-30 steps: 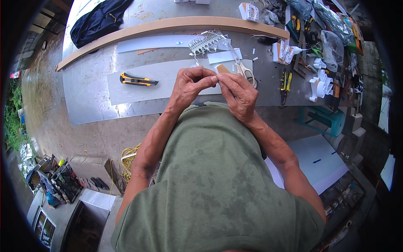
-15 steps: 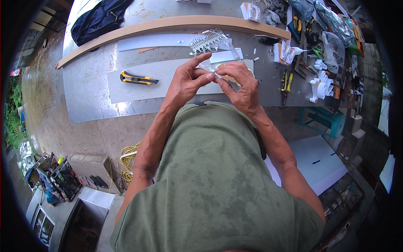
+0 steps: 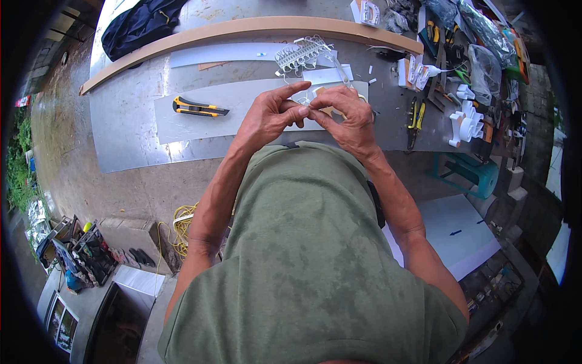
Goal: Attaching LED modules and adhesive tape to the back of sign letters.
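Over the near edge of the metal table, my left hand [image 3: 270, 118] and my right hand [image 3: 350, 121] meet fingertip to fingertip. Both pinch a thin white wire [image 3: 301, 99], whose ends are mostly hidden by the fingers. My left index finger points outward, off the wire. Just beyond the hands lies a bunch of white light modules [image 3: 303, 56] strung on wires. A white strip [image 3: 327, 75] rests near them. Left of my hands, a yellow and black utility knife [image 3: 200, 107] lies on a grey sheet [image 3: 182, 128].
A long brown bar [image 3: 254, 25] crosses the table behind. Dark cloth [image 3: 142, 27] lies at the far left. To the right are yellow-handled pliers [image 3: 416, 118], white plastic letter-like shapes [image 3: 468, 124], a glue bottle [image 3: 431, 71] and tools. A teal stool [image 3: 479, 176] stands below the table's right end.
My hands stay together at nearly the same place, with the fingertips shifting slightly on the wire. The view has moved a little; the things on the table lie as before.
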Demonstrator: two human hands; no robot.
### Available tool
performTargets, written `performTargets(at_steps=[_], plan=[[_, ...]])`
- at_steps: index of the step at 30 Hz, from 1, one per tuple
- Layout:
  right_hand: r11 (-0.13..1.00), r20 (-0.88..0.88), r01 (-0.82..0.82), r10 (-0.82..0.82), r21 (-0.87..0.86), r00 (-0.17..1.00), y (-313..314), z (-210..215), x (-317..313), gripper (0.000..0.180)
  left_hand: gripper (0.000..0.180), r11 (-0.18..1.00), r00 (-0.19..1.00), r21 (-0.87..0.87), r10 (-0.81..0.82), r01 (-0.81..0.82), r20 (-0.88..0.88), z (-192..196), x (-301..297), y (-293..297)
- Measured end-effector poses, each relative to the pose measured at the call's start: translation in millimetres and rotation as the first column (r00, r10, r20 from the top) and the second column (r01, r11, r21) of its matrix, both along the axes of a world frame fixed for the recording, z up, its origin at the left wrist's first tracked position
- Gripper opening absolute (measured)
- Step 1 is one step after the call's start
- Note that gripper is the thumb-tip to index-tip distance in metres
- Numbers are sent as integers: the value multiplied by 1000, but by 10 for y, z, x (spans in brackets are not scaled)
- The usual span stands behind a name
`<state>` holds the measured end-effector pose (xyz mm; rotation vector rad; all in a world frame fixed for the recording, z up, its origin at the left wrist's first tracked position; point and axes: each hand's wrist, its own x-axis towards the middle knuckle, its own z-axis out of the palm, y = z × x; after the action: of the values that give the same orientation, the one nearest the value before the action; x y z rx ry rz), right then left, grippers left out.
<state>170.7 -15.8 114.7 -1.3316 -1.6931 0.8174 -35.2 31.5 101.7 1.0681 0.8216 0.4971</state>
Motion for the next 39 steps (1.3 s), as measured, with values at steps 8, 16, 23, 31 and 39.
performTargets(at_steps=[8,16,23,31,39], plan=[[998,68,43,-46,52,997,-55,-123,10,18,67,993,998,-112,-43,48,46,80,-77,12],[997,9,61,-61,-41,998,-70,-138,-3,17,58,998,998,-58,9,-13,-57,23,-89,11],[996,106,21,-30,81,994,-49,-107,-15,15,56,996,998,-57,63,-63,-2,-10,-84,-14],[986,143,-88,67,145,987,-28,-80,-17,13,53,998,999,-50,42,-40,26,-42,-107,22],[986,-25,-49,46,-160,999,-4,-62,60,12,31,973,974,201,-148,112,171,-110,-190,17]])
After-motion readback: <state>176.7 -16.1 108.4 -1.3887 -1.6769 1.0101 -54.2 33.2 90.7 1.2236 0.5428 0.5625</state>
